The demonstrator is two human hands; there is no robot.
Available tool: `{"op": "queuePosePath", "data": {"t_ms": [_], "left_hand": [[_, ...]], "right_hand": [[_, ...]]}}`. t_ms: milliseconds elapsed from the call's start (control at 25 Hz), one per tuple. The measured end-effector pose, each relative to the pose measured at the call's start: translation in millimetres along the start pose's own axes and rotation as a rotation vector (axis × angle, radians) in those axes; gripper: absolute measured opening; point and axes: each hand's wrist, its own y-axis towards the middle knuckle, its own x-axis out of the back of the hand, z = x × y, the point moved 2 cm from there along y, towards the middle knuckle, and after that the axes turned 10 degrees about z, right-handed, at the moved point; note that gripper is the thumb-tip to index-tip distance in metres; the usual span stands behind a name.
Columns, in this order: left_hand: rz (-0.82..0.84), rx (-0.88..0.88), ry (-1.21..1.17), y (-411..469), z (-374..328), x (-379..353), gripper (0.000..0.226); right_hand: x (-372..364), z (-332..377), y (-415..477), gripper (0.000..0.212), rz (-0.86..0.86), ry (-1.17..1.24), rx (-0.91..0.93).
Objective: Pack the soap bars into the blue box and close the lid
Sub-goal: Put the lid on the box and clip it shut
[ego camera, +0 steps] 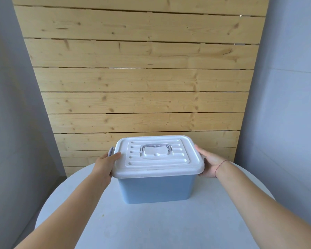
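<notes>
The blue box (156, 188) stands on the round white table (151, 227) with its white lid (158, 157) resting on top, a grey handle (156, 147) folded flat at the lid's middle. My left hand (104, 165) grips the lid's left edge, thumb on top, beside a grey side latch (111, 151). On the opposite side my right hand (209, 163) holds the right edge, fingers running along the side. No soap bars are in view; the box's inside is hidden by the lid.
A wall of pale wooden planks (142, 87) rises just behind the table, with grey walls (285, 105) to both sides. The table's rounded edge curves away at the left and right of the box.
</notes>
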Motion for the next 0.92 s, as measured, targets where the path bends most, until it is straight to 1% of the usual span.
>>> {"op": "queuePosePath", "data": {"t_ms": [80,160,240,280,320,360,440,520,640,800,920], "left_hand": [[-0.015,-0.014,0.006,-0.4,0.9,-0.5,0.041],[-0.038,-0.03,0.04,0.2,0.5,-0.7,0.036],[-0.058,-0.043,0.075,0.4,2.0,-2.1,0.039],[-0.07,-0.046,0.085,-0.2,2.2,-2.8,0.04],[-0.081,-0.047,0.093,-0.7,1.9,-3.7,0.041],[-0.09,-0.044,0.1,-1.4,1.3,-4.2,0.041],[-0.1,-0.044,0.106,-1.8,-0.2,-5.4,0.041],[-0.112,-0.064,0.123,-2.4,-0.9,-8.2,0.04],[-0.171,-0.114,0.272,-4.6,-1.0,-12.8,0.04],[-0.198,-0.136,0.39,-6.3,-1.4,-15.3,0.039],[-0.201,-0.143,0.427,-7.2,-3.0,-15.9,0.041]], "right_hand": [[-4.1,7.4,-0.8,0.031,-0.047,-0.071,0.116],[-9.3,13.0,-2.5,0.02,-0.172,-0.269,0.207],[-14.1,13.2,-3.5,0.016,-0.325,-0.535,0.253],[-17.3,11.9,-3.8,0.011,-0.375,-0.652,0.268],[-21.1,10.8,-3.4,0.007,-0.4,-0.733,0.28],[-24.2,9.8,-2.9,0.012,-0.415,-0.782,0.292],[-26.8,9.3,-2.5,0.028,-0.444,-0.833,0.319],[-27.6,9.1,-3.9,0.03,-0.471,-0.856,0.329],[-29.6,9.3,-7.2,0.042,-0.505,-0.883,0.318],[-34.2,11.5,-11.9,0.044,-0.519,-0.922,0.293],[-37.6,12.4,-13.0,0.038,-0.556,-0.958,0.324]]}}
